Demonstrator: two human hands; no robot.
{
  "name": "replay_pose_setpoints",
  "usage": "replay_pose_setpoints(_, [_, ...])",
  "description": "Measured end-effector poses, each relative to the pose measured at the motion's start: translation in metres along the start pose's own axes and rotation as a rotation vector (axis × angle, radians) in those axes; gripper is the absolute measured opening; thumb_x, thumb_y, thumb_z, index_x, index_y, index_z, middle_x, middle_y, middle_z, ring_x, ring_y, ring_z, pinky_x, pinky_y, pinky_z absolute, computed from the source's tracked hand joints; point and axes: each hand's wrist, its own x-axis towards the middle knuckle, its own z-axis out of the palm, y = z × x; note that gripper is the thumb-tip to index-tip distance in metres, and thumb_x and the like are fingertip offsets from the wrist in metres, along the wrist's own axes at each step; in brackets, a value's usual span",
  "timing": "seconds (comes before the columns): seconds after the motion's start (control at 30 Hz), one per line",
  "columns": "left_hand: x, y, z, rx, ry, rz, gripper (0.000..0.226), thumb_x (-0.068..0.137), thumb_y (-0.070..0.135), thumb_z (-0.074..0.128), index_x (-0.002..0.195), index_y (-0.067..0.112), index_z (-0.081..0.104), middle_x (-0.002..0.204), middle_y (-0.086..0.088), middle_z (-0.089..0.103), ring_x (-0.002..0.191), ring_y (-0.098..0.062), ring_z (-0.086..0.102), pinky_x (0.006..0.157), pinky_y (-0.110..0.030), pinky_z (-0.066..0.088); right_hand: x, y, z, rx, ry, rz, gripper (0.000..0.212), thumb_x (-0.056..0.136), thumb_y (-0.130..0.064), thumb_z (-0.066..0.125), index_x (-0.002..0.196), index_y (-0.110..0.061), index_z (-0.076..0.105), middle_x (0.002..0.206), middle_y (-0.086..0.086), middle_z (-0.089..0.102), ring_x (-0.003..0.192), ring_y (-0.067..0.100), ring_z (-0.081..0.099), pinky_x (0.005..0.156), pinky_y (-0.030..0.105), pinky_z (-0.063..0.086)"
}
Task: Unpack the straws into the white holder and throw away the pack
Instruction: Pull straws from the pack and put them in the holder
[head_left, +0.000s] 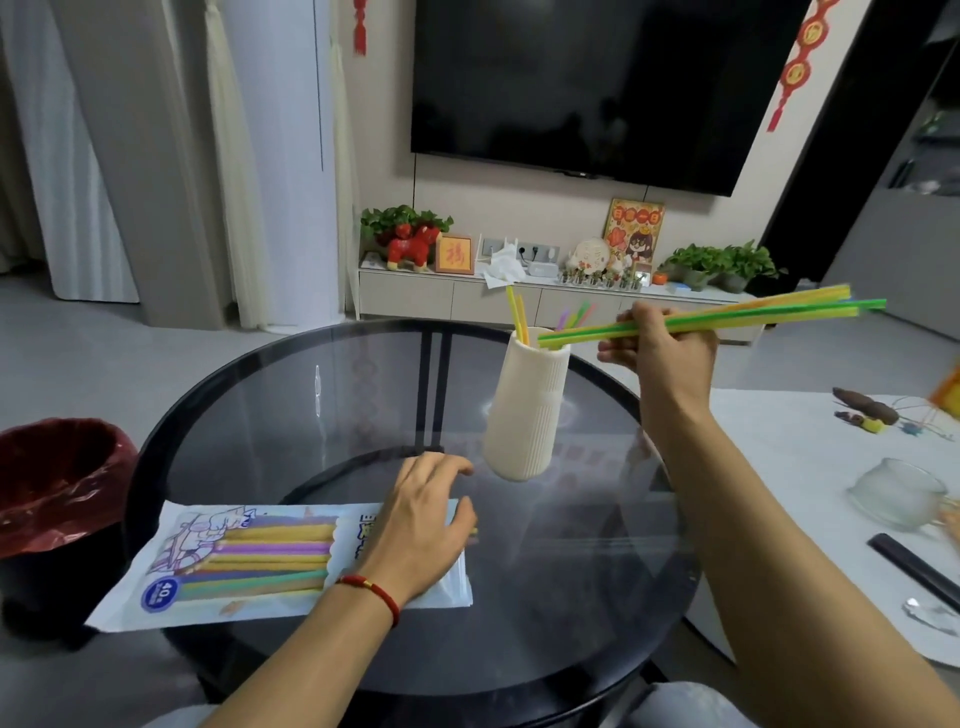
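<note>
Over glass table (322, 415), right hand (662, 353) grips straws (737, 316).

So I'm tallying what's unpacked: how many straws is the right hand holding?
About 3, though blur may hide more. The right hand pinches the bunch of straws, yellow and green, their tips at the mouth of the white holder.

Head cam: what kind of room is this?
Most likely a home living room: a large wall-mounted TV above a low media console with potted plants and ornaments, curtains at left, and a round glass table in front.
</note>
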Motion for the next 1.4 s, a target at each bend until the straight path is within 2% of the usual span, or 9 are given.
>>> replay_pose_setpoints(0.17, [-0.002, -0.001, -0.002, -0.012, 0.019, -0.008, 0.028, 0.093, 0.021, 0.054, 0.121, 0.026, 0.055, 0.119, 0.013, 0.047, 0.112, -0.004, 0.041, 0.093, -0.02, 0.034, 0.021, 0.004, 0.032, -0.38, -0.099, -0.008, 0.027, 0.094, -0.013, 0.059, 0.076, -0.003, 0.077, 0.071, 0.019, 0.078, 0.062, 0.03, 0.08, 0.064, 0.048, 0.069])
replay_pose_setpoints(0.3, [-0.003, -0.002, -0.003, -0.004, 0.024, -0.015, 0.029, 0.093, 0.022, 0.056, 0.121, 0.027, 0.054, 0.118, 0.014, 0.046, 0.112, -0.002, 0.04, 0.093, -0.02, 0.033, 0.032, 0.004, 0.053, -0.692, -0.246, 0.055, 0.032, 0.093, -0.028, 0.058, 0.071, -0.012, 0.075, 0.077, 0.014, 0.079, 0.054, 0.026, 0.069, 0.046, 0.029, 0.059])
replay_pose_setpoints(0.47, [-0.002, -0.005, -0.006, -0.001, 0.014, -0.024, 0.032, 0.091, 0.02, 0.058, 0.123, 0.026, 0.054, 0.12, 0.013, 0.047, 0.114, -0.004, 0.039, 0.095, -0.022, 0.037, 0.042, -0.005, 0.061, -0.795, -0.28, 0.021, 0.047, 0.089, -0.053, 0.07, 0.073, -0.009, 0.066, 0.072, 0.011, 0.069, 0.05, 0.019, 0.058, 0.05, 0.035, 0.055])
replay_pose_setpoints(0.6, [-0.002, -0.005, -0.008, 0.015, -0.003, -0.052, 0.034, 0.092, 0.022, 0.058, 0.125, 0.027, 0.053, 0.124, 0.01, 0.047, 0.115, -0.005, 0.039, 0.094, -0.022, 0.036, 0.041, -0.007, 0.058, -0.807, -0.162, -0.117, 0.061, 0.089, -0.048, 0.076, 0.13, -0.006, 0.058, 0.126, 0.017, 0.066, 0.107, 0.027, 0.064, 0.093, 0.051, 0.058])
replay_pose_setpoints(0.8, [-0.003, -0.006, -0.013, 0.035, -0.038, -0.066, 0.035, 0.093, 0.024, 0.057, 0.127, 0.027, 0.051, 0.127, 0.009, 0.048, 0.117, -0.007, 0.039, 0.094, -0.021, 0.033, 0.028, 0.005, 0.055, -0.914, -0.317, -0.349, 0.052, 0.107, -0.029, 0.054, 0.153, -0.007, 0.044, 0.157, 0.019, 0.044, 0.146, 0.032, 0.04, 0.116, 0.038, 0.033])
replay_pose_setpoints(0.97, [-0.003, -0.009, -0.026, 0.193, -0.216, -0.032, 0.069, 0.083, 0.059, 0.056, 0.143, 0.03, 0.038, 0.14, 0.007, 0.042, 0.131, -0.016, 0.036, 0.107, -0.033, 0.034, 0.019, -0.002, 0.052, -0.801, -0.403, -0.326, 0.043, 0.113, -0.025, 0.038, 0.148, -0.005, 0.053, 0.153, 0.018, 0.055, 0.141, 0.029, 0.05, 0.112, 0.035, 0.038])
replay_pose_setpoints(1.1, [-0.016, -0.024, -0.034, 0.499, -0.551, -0.088, 0.128, 0.053, 0.092, 0.045, 0.155, 0.031, -0.003, 0.164, -0.001, 0.01, 0.151, -0.022, 0.004, 0.12, -0.06, 0.0, 0.0, -0.005, 0.044, -0.683, -0.163, -0.582, 0.029, 0.104, -0.015, 0.048, 0.121, -0.002, 0.068, 0.123, 0.015, 0.07, 0.108, 0.019, 0.06, 0.095, 0.038, 0.05])
replay_pose_setpoints(1.2, [-0.017, -0.026, -0.036, 0.559, -0.658, -0.075, 0.134, 0.055, 0.082, 0.057, 0.155, 0.027, -0.013, 0.161, -0.006, 0.015, 0.15, -0.024, 0.008, 0.118, -0.064, -0.006, -0.035, 0.016, 0.034, -0.652, -0.129, -0.677, 0.016, 0.095, -0.011, 0.054, 0.096, -0.005, 0.069, 0.094, 0.008, 0.069, 0.081, 0.016, 0.058, 0.073, 0.032, 0.048])
replay_pose_setpoints(1.4, [-0.011, -0.01, -0.037, 0.669, -0.549, 0.035, 0.107, 0.062, 0.049, 0.073, 0.149, 0.018, 0.02, 0.129, -0.005, 0.037, 0.121, -0.029, 0.045, 0.11, -0.05, 0.032, -0.115, 0.099, 0.007, -0.696, -0.378, -0.079, 0.023, 0.099, -0.018, 0.057, 0.085, -0.007, 0.071, 0.078, 0.012, 0.071, 0.064, 0.027, 0.062, 0.063, 0.044, 0.057])
